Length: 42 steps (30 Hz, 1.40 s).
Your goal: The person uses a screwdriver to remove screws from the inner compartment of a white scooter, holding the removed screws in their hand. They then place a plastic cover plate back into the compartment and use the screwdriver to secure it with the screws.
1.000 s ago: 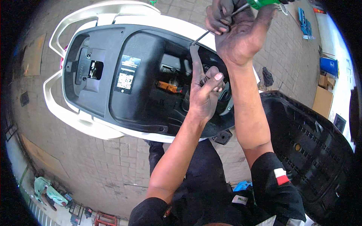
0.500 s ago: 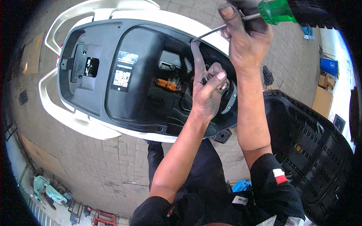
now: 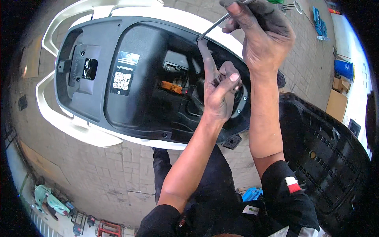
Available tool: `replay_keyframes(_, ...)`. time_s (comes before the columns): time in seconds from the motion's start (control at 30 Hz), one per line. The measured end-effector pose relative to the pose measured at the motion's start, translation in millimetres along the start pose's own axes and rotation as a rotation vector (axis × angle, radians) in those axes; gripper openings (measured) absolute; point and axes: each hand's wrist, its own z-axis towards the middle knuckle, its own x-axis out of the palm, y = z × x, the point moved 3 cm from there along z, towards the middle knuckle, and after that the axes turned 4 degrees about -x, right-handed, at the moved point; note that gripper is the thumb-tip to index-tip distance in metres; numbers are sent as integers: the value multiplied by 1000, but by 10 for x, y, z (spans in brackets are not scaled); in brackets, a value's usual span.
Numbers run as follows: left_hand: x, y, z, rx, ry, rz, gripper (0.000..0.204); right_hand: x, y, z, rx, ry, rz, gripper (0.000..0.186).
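Observation:
My right hand (image 3: pixel 268 37) is closed round the metal shaft of a screwdriver (image 3: pixel 215 27). Its green handle mostly lies past the top edge. The shaft slants down to the inner rim of a black scooter storage bin (image 3: pixel 136 108), where its tip meets the far side. My left hand (image 3: pixel 219 85) is over the bin, index finger stretched to the screwdriver's tip, the thumb and other fingers curled in; whatever they might hold is hidden. An orange part (image 3: pixel 171 87) shows through an opening in the bin's floor.
White body panels (image 3: pixel 106 138) and grab rails (image 3: pixel 44 96) surround the bin. The black seat underside (image 3: pixel 316 158) hangs open at the right. Cardboard boxes (image 3: pixel 336 100) and a blue bin (image 3: pixel 344 70) stand along the right wall. Grey paving (image 3: pixel 118 170) lies below.
The screwdriver's green handle has slipped almost wholly out of the top of the view. My right hand has tilted and shifted slightly right and up; the left finger stays at the tip.

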Motion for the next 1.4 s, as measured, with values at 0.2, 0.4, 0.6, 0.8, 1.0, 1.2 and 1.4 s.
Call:
replay_keyframes(0.2, 7, 19, 23, 21, -21, 4, 116, 15, 52, -15, -27, 32, -30, 20)
replay_keyframes(0.4, -6, 81, 41, 64, -5, -42, 118, 84, 37, -12, -48, 48, -5, 22)
replay_keyframes(0.6, -80, 87, 55, 85, 33, -44, 118, 128, 29, 3, -87, 34, 65, 23)
replay_keyframes(0.8, -83, 82, 55, 73, 79, -59, 119, 210, 32, 9, -221, 12, -102, 21)
replay_keyframes(1.0, -97, 97, 56, 71, 82, 24, 118, 230, 60, 20, -238, 85, -52, 26)
replay_keyframes(1.2, -97, 127, 78, 84, 73, 25, 118, 250, 141, 35, -54, 41, -99, 25)
replay_keyframes(1.4, -97, 145, 75, 85, 72, -10, 119, 259, 47, 26, -172, -4, -165, 25)
